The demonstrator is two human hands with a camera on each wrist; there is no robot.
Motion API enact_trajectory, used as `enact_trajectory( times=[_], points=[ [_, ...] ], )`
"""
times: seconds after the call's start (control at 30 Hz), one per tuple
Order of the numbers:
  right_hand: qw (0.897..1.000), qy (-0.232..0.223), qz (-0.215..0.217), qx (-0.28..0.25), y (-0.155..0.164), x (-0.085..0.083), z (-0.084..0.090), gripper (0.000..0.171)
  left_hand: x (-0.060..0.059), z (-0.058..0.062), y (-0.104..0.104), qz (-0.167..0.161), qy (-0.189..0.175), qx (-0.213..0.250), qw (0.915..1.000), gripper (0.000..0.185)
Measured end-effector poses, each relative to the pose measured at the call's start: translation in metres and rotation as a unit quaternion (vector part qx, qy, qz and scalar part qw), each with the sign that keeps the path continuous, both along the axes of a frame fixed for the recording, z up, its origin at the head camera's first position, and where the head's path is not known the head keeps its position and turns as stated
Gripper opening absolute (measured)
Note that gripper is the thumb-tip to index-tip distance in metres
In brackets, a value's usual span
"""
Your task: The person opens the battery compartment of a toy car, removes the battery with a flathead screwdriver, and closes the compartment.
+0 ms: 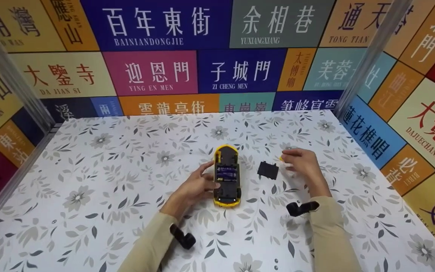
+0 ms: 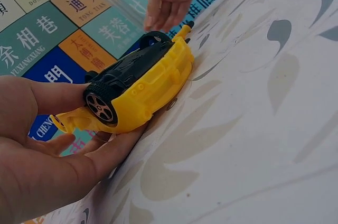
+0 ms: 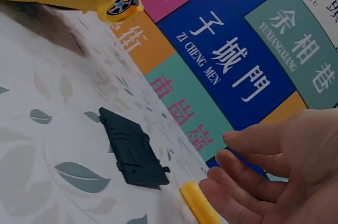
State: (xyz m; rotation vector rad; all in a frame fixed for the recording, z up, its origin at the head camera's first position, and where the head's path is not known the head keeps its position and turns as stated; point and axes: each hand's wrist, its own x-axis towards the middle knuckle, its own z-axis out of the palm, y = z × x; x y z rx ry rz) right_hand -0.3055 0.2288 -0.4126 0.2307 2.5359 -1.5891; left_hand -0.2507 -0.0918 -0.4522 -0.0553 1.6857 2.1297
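Note:
A yellow toy car [image 1: 220, 151] lies belly up, its black underside facing me. Several batteries [image 1: 226, 173] show in the opened compartment in its middle. My left hand [image 1: 199, 183] grips the car's left side, thumb on the underside by a wheel [image 2: 100, 106] and fingers along the body. To the car's right lies a black battery cover [image 1: 267, 170] with small tabs. My right hand [image 1: 301, 162] is just beyond the cover, fingers loosely bent and thumb apart from them. Close by its fingertips is a smooth yellow rod-like piece [image 3: 199, 203], partly hidden by the fingers.
A white tabletop [image 1: 134, 211] with a grey leaf and flower print lies under everything. Behind and at both sides stand panels [image 1: 149, 71] of coloured signs, with clear posts [image 1: 368, 56] at the corners. Each wrist wears a small black camera [image 1: 302, 208].

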Motion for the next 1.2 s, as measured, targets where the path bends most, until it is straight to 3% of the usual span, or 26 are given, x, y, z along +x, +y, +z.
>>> enact_trajectory(
  times=[0.17,0.3,0.5,0.6,0.83,1.13,1.2],
  points=[
    [0.994,0.044,0.051,0.092,0.008,-0.008,0.011,0.038,-0.001,0.0,0.001,0.001,-0.002,-0.004,1.0,0.088],
    [0.976,0.104,0.098,0.164,0.011,-0.018,0.008,0.032,-0.002,0.0,-0.001,0.0,0.001,-0.005,1.0,0.088],
    [0.949,0.156,0.14,0.235,0.018,-0.03,-0.002,0.032,-0.002,0.001,-0.001,-0.002,0.0,-0.002,1.0,0.088],
    [0.937,0.153,0.162,0.269,0.023,-0.033,-0.004,0.036,-0.002,0.001,0.0,-0.002,0.002,-0.004,1.0,0.088],
    [0.935,0.081,0.184,0.293,0.031,-0.034,-0.012,0.043,-0.001,-0.001,0.0,-0.006,0.005,-0.01,0.9999,0.088],
    [0.926,0.105,0.182,0.315,0.027,-0.038,-0.022,0.03,0.0,0.001,0.0,-0.006,0.004,-0.006,1.0,0.087],
    [0.919,0.114,0.184,0.331,0.025,-0.038,-0.02,0.029,-0.001,0.002,0.0,-0.006,0.004,-0.008,0.9999,0.087]
  ],
)
